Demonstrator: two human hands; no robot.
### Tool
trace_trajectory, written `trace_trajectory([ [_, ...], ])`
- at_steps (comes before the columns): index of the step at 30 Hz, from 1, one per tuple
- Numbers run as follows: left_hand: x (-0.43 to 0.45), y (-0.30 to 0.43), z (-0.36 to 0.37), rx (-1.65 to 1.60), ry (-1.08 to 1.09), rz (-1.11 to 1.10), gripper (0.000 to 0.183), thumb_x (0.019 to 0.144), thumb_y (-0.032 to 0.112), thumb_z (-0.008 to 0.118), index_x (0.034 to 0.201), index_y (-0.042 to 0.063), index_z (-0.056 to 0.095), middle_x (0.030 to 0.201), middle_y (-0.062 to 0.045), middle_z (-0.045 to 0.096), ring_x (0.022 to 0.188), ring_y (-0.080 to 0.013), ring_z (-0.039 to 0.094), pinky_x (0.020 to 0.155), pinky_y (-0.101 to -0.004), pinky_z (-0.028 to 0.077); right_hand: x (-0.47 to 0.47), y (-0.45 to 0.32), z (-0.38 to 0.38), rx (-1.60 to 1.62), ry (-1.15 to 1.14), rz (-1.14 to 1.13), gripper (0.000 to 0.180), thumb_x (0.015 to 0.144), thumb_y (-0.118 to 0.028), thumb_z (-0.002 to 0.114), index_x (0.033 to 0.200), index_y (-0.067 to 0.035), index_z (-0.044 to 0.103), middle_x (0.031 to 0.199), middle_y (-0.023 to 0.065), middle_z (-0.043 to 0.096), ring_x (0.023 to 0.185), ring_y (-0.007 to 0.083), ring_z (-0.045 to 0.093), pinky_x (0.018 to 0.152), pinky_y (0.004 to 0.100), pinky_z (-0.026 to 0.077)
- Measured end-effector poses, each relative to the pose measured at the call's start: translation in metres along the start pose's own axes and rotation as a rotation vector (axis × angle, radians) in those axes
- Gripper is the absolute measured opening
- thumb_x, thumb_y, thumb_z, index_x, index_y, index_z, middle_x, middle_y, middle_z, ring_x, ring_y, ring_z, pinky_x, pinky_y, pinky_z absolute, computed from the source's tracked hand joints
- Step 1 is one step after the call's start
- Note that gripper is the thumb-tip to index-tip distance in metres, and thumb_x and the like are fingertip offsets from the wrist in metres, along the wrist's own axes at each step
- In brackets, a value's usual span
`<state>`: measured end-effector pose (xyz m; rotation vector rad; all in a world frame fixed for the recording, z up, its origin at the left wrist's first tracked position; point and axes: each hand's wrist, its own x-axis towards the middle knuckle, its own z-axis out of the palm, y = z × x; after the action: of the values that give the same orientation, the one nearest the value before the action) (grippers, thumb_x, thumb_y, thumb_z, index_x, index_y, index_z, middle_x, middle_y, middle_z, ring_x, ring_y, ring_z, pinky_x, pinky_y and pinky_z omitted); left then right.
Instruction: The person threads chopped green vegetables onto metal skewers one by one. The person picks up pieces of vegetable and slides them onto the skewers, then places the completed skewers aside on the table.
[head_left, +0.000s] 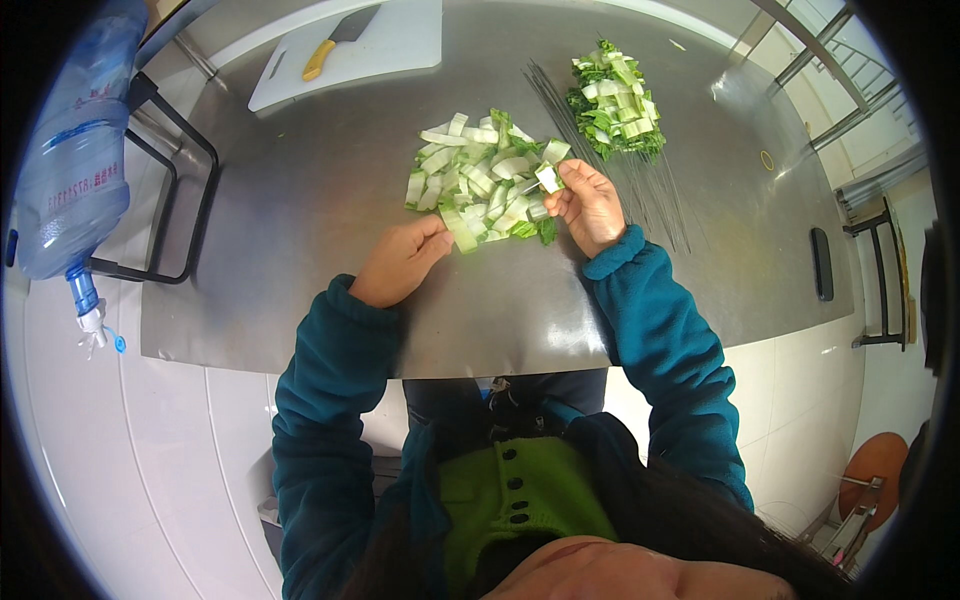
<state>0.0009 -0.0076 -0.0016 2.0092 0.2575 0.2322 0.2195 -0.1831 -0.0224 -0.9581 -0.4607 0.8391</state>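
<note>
A heap of cut leafy-green pieces, pale stems with some green leaf, lies mid-table. At its lower left edge, my left hand pinches a pale green stem piece. My right hand, at the heap's right side, holds a cut stem piece between thumb and fingers; a thin skewer seems to run from it towards the heap. Behind my right hand, thin metal skewers lie on the table, some of them reaching under a stack of threaded greens at the upper right.
On the steel table, a white cutting board at the back left bears a knife with a yellow handle. A dark oblong object lies near the right edge, a yellow rubber band behind it. A large water bottle hangs at the left.
</note>
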Motion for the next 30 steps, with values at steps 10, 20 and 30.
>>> trace_trajectory([
  [10,0.000,0.001,0.000,0.022,0.006,0.015,0.025,0.095,0.019,0.053,0.083,-0.003,0.052,0.065,-0.009,0.042,0.061,-0.0143,0.038,0.057,-0.0309,0.036,-0.004,-0.003,0.006,-0.127,0.010,-0.044,0.020,0.098,-0.018,0.054,0.096,0.001,0.062,0.083,0.0083,0.066,0.065,0.0129,0.060,0.062,0.0254,0.048],
  [20,0.000,0.001,0.000,0.025,0.023,0.010,0.026,0.095,0.020,0.053,0.081,-0.002,0.051,0.064,-0.009,0.041,0.060,-0.0148,0.037,0.056,-0.0318,0.035,-0.011,0.004,0.014,-0.426,0.009,-0.261,0.028,0.099,-0.024,0.055,0.099,0.003,0.065,0.083,0.0063,0.068,0.067,0.0083,0.058,0.064,0.0236,0.048],
  [30,0.000,0.003,-0.001,0.034,0.025,0.018,0.026,0.095,0.020,0.053,0.081,-0.002,0.052,0.064,-0.009,0.043,0.060,-0.0151,0.039,0.056,-0.0317,0.036,-0.011,0.004,0.016,-0.359,0.015,-0.210,0.020,0.094,-0.014,0.062,0.102,0.004,0.064,0.086,0.0069,0.070,0.068,0.0077,0.060,0.064,0.0220,0.049],
])
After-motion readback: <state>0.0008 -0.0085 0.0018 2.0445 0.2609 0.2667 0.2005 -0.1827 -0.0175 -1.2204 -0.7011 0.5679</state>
